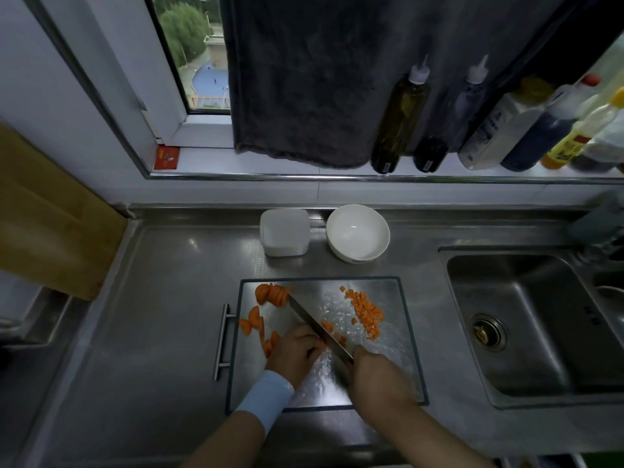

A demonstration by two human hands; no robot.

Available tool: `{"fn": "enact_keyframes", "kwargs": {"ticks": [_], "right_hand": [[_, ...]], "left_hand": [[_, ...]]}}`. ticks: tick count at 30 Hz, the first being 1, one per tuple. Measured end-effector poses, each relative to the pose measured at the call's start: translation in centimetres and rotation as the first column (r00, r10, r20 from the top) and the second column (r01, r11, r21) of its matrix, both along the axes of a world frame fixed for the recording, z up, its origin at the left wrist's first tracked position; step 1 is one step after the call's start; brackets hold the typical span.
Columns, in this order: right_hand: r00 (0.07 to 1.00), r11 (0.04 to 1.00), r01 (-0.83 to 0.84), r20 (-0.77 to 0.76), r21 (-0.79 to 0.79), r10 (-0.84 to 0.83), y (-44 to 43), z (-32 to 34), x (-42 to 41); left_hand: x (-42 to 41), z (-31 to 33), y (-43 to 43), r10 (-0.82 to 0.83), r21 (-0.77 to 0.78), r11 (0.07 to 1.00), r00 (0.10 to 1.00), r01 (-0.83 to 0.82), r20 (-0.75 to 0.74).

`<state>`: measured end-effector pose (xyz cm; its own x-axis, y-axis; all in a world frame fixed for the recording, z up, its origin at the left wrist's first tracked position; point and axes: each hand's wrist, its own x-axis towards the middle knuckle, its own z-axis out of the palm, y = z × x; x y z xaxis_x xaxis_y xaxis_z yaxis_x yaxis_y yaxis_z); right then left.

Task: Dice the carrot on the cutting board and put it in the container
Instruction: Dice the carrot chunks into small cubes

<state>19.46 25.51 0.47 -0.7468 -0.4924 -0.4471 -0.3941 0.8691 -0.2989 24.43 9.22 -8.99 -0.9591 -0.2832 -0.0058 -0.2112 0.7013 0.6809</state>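
A steel cutting board (398,332) lies on the counter. Sliced carrot rounds (271,293) sit at its far left corner, with more half slices (253,322) below them. A pile of diced carrot (366,312) lies at the right. My right hand (378,376) grips the handle of a knife (314,324), whose blade runs diagonally to the upper left. My left hand (297,349), fingers curled, holds carrot pieces down against the blade; those pieces are mostly hidden. A white square container (284,236) stands behind the board.
A white bowl (358,233) stands right of the container. A steel sink (526,319) lies to the right. Several bottles (401,119) line the window sill, under a hanging dark towel (304,79). A wooden board (50,224) leans at the left wall.
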Motion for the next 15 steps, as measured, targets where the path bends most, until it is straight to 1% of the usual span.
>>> {"fn": "enact_keyframes", "kwargs": {"ticks": [3,8,11,15], "right_hand": [[1.000,1.000,-0.015,-0.004,0.019,0.015,0.2,0.2,0.1],[1.000,1.000,-0.028,0.013,0.004,0.028,0.1,0.3,-0.3],[0.999,1.000,-0.024,0.042,-0.005,0.024,-0.5,-0.6,-0.8],[0.998,0.999,-0.036,0.045,-0.024,0.037,-2.1,-2.4,-1.4]], "left_hand": [[-0.1,0.1,-0.2,-0.025,0.001,1.000,1.000,0.025,0.001],[0.0,0.1,-0.2,-0.013,0.035,0.999,1.000,0.013,-0.002],[-0.1,0.3,-0.2,-0.016,0.040,0.999,1.000,0.016,-0.002],[-0.1,0.2,-0.2,-0.020,0.051,0.999,1.000,0.020,0.003]]}}
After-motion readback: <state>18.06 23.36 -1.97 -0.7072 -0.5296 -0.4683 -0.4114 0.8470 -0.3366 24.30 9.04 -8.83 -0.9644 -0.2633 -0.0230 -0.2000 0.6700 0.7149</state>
